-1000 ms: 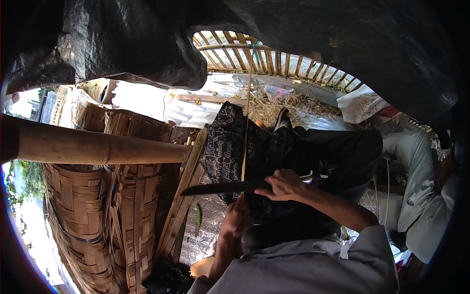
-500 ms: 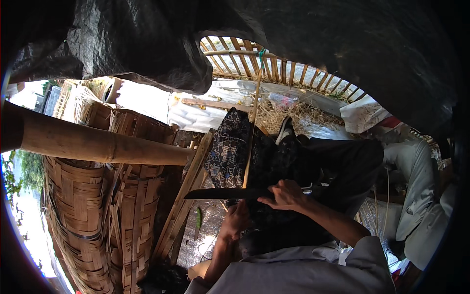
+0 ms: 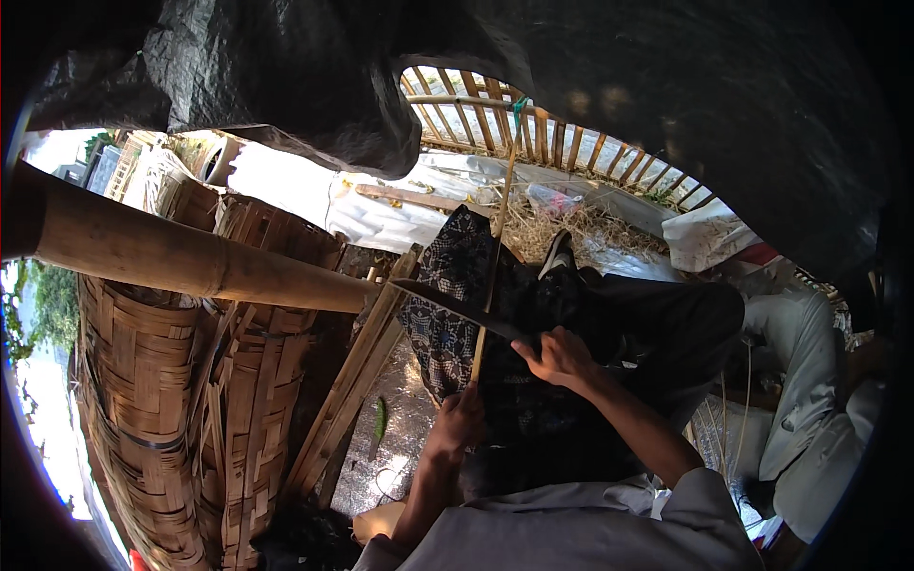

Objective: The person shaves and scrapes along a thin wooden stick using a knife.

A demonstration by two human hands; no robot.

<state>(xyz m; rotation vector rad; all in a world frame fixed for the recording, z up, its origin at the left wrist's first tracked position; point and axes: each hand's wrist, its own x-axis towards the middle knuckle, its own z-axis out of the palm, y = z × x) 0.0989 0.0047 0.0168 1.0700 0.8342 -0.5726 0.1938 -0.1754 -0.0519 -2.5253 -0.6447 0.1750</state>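
My right hand grips a long dark-bladed machete; its handle is hidden in the fist. The blade slants up to the left and crosses a thin bamboo strip. Around the strip's near end my left hand is closed, just below the blade. From there the strip runs up and away past my knee toward the slatted fence. Beneath it a dark patterned cloth covers my leg.
Tall woven bamboo baskets stand at the left. A thick bamboo pole crosses above them, beside upright wooden slats. Black plastic sheeting hangs overhead. Another person in grey trousers sits at the right. Straw lies ahead.
The machete has gone from nearly level to slanting, its tip raised and farther away. My right hand has moved slightly up; the left still holds the strip.
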